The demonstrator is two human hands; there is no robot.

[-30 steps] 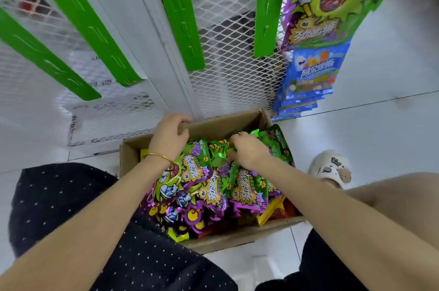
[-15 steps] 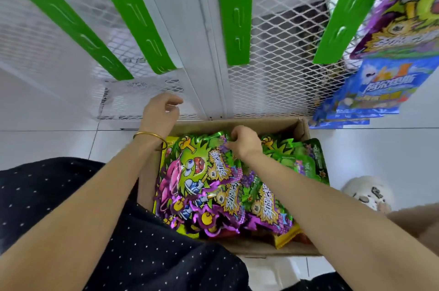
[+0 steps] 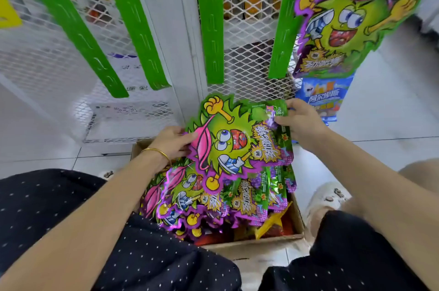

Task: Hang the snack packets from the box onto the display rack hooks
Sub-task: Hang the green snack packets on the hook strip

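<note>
Green-and-purple cartoon snack packet (image 3: pixel 228 146) lies crosswise between grips: left hand (image 3: pixel 171 141) pinches its pink cap end, right hand (image 3: pixel 301 122) pinches the other; the green rack strip (image 3: pixel 287 29) rises above the right.

Bright, even light fills my view, with only faint, soft shadows on the floor tiles (image 3: pixel 380 124). The lifted packet (image 3: pixel 228 143) is sharp, and foil on the boxed packets (image 3: pixel 187 195) glints purple-white. The hanging packet (image 3: pixel 344 17) smears with blur. The green strips (image 3: pixel 69 22) splay and bend toward the edges.
</note>
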